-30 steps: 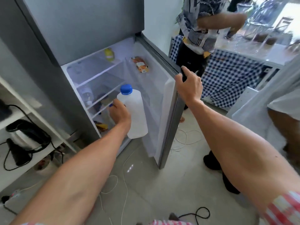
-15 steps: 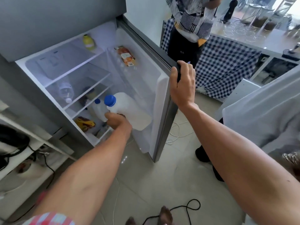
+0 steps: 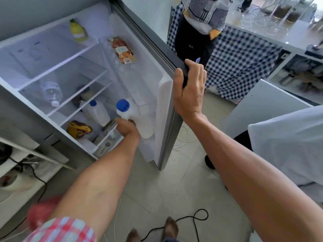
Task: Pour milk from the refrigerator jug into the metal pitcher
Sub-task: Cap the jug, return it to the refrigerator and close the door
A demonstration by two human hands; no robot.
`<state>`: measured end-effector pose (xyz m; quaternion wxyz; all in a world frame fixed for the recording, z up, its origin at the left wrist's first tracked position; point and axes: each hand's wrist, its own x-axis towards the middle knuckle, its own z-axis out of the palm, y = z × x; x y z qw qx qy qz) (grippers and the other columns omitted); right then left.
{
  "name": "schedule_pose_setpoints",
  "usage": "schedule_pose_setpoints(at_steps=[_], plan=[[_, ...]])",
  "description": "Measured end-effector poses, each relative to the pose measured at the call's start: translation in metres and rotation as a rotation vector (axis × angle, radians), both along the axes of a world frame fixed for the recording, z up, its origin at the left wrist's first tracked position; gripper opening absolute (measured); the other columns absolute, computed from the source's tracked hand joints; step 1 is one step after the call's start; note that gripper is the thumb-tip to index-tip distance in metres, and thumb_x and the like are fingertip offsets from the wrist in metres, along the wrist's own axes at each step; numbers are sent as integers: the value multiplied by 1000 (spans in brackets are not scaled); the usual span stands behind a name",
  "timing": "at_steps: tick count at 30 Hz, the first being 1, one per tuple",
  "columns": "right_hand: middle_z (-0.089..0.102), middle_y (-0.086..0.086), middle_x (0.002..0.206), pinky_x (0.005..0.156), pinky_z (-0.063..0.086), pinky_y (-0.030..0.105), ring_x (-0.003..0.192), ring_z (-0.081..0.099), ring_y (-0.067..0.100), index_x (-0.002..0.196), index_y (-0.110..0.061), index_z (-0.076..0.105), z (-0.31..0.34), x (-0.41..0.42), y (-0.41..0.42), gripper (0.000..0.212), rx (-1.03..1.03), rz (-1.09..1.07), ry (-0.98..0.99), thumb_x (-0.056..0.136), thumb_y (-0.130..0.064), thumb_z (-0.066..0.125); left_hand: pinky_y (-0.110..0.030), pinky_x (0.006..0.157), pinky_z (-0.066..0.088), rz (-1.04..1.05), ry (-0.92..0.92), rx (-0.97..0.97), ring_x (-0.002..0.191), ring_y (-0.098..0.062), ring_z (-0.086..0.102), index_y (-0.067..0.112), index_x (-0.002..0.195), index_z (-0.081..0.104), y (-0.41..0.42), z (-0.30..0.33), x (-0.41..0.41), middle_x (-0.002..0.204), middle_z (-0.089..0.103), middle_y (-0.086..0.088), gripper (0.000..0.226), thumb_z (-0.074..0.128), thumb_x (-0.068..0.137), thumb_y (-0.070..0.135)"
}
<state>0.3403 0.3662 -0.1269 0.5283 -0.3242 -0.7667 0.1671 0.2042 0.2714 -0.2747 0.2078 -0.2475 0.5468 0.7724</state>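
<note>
A white milk jug with a blue cap stands in the lower bin of the open refrigerator door. My left hand is closed around its handle side, low inside the doorway. My right hand grips the outer edge of the door near its top. A second, smaller white jug with a blue cap stands on a lower shelf just left of the first. No metal pitcher is in view.
Shelves hold a yellow bottle, a clear bottle and a yellow packet. A person stands behind the door by a checkered-cloth counter. Cables lie on the tiled floor. An open shelf unit is at left.
My left hand has carried the jug down and right, from in front of the shelves into the door's lower bin. My right hand stays on the door edge.
</note>
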Motion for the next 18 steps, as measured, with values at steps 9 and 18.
schedule_pose_setpoints(at_steps=[9,18], plan=[[55,10,97,85,36,21,90,49,24,119,3,60,0,-2,-2,40,-1,3,-3,102,-30,47,-27,57,38,-423,148,-111,53,-15,44,18,68,49,-4,-22,-2,53,50,1,36,30,98,26],[55,12,98,85,40,29,90,48,25,120,4,60,-1,-8,-13,39,-3,-5,-21,102,-29,49,-30,63,43,-651,275,-289,60,-17,54,16,68,52,-1,-9,-4,69,59,-2,40,31,101,24]])
